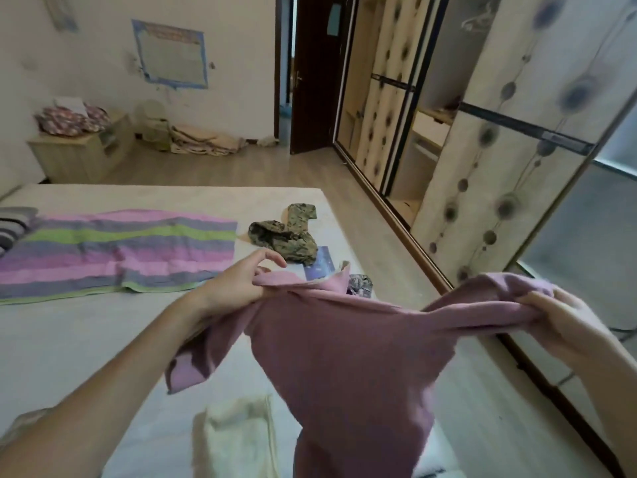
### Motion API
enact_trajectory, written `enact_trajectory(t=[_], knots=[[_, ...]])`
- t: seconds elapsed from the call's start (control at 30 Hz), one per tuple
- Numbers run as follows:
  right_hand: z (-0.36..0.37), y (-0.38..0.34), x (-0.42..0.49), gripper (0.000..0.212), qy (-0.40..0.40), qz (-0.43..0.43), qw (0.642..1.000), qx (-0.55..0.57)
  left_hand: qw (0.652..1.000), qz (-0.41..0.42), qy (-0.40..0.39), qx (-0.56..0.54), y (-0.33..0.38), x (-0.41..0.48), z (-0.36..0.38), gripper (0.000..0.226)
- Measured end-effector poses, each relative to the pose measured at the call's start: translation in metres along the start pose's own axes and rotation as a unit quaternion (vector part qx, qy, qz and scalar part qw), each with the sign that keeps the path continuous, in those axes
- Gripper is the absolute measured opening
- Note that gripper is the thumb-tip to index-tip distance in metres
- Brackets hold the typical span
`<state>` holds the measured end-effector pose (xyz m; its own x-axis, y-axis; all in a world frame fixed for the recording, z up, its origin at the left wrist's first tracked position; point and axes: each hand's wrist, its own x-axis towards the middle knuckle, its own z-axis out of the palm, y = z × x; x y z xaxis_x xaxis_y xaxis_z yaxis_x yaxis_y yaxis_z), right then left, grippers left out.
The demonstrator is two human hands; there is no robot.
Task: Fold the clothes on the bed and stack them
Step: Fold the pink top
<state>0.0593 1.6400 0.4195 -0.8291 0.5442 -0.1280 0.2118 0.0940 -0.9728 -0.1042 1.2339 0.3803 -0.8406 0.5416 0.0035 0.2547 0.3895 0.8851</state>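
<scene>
Head view: holding up a pink top (344, 357) over the near right part of the bed (69, 346), stretched wide between left hand (238, 288) and right hand (558, 315). Pinching one upper edge with the left hand, thumb and lower fingers closed on the cloth, forefinger reaching out loose. Bunching the other end in the right hand, fingers curled tight round a wad of fabric. Pulled apart like that, most likely, to draw the top flat and find its shape before laying it down. Hanging free by its own weight, with what looks like a sleeve dangling below the left wrist. Not yet folded, by the look of it.

Lying just below, at the bed's near edge: a cream piece (238, 439), seemingly folded and perhaps the start of the stack. Spread flat toward the left edge: a striped cloth (120, 250). Crumpled near the right edge, farther off: a camouflage garment (286, 236), probably awaiting its turn. Just beside that, a blue item (320, 265), too unclear to name.

Next, probably: lower onto bare bed, smooth, then fold. Possible snag: creases from the bunched right grip.
</scene>
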Motion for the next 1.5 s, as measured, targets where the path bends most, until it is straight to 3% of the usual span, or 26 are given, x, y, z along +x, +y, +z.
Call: enact_trajectory(t=[0.03,0.1,0.13,0.17,0.23,0.27,0.33,0.4,0.5,0.57,0.7,0.8,0.87,0.97,1.03,1.13,1.23,1.3,1.43,1.5], knots=[[0.008,0.017,0.003,0.019,0.026,0.029,0.999,-0.031,0.998,-0.001,-0.034,0.045,0.007,-0.007,-0.011,0.027],[0.033,0.034,0.004,0.024,0.048,0.108,0.971,-0.209,0.995,0.015,-0.069,0.07,0.022,-0.017,-0.02,0.015],[0.044,0.03,0.001,0.032,0.053,0.128,0.917,-0.373,0.995,0.027,-0.08,0.061,0.029,-0.02,-0.02,0.011],[0.056,0.022,-0.004,0.046,0.058,0.084,0.889,-0.446,0.994,0.041,-0.088,0.054,0.036,-0.022,-0.019,0.009],[0.077,0.013,-0.011,0.077,0.015,-0.072,0.928,-0.364,0.99,0.065,-0.113,0.049,0.051,-0.023,-0.015,0.009],[0.093,0.003,-0.022,0.089,-0.046,-0.145,0.937,-0.314,0.988,0.073,-0.125,0.054,0.058,-0.023,-0.012,0.012],[0.137,-0.015,-0.037,0.099,-0.243,-0.246,0.893,-0.288,0.982,0.094,-0.139,0.084,0.072,-0.023,-0.006,0.018],[0.177,-0.026,-0.044,0.084,-0.398,-0.284,0.824,-0.287,0.978,0.109,-0.152,0.087,0.083,-0.026,-0.004,0.017],[0.209,-0.044,-0.04,0.029,-0.447,-0.315,0.787,-0.284,0.978,0.107,-0.136,0.113,0.093,-0.032,-0.021,0.013],[0.217,-0.054,-0.034,0.017,-0.442,-0.324,0.795,-0.261,0.981,0.092,-0.098,0.139,0.092,-0.038,-0.04,0.017],[0.227,-0.07,-0.025,0.016,-0.394,-0.381,0.793,-0.264,0.992,0.053,-0.027,0.114,0.083,-0.05,-0.074,0.026],[0.233,-0.072,-0.018,0.02,-0.382,-0.373,0.78,-0.325,0.995,0.06,0.009,0.074,0.076,-0.057,-0.088,0.024],[0.234,-0.07,-0.016,0.014,-0.373,-0.338,0.808,-0.307,0.996,0.069,0.012,0.047,0.071,-0.06,-0.092,0.02],[0.239,-0.077,-0.024,0.031,-0.36,-0.235,0.898,-0.097,0.994,0.048,0.005,0.095,0.067,-0.062,-0.094,0.026],[0.247,-0.088,-0.032,0.036,-0.347,-0.231,0.908,-0.027,0.996,0.041,-0.026,0.078,0.072,-0.062,-0.082,0.043],[0.257,-0.112,-0.046,0.022,-0.29,-0.308,0.904,-0.064,0.993,0.117,-0.018,0.007,0.089,-0.05,-0.046,0.064],[0.244,-0.136,-0.053,0.006,-0.227,-0.386,0.882,-0.148,0.975,0.18,0.117,0.059,0.093,-0.03,-0.024,0.043],[0.226,-0.148,-0.055,0.006,-0.223,-0.406,0.873,-0.154,0.967,0.152,0.16,0.129,0.083,-0.02,-0.023,0.019],[0.177,-0.163,-0.047,0.018,-0.224,-0.369,0.888,-0.163,0.967,0.091,0.099,0.216,0.045,-0.005,-0.034,0.004],[0.15,-0.167,-0.037,0.021,-0.223,-0.359,0.893,-0.156,0.959,0.083,0.08,0.259,0.029,-0.001,-0.04,0.011]])
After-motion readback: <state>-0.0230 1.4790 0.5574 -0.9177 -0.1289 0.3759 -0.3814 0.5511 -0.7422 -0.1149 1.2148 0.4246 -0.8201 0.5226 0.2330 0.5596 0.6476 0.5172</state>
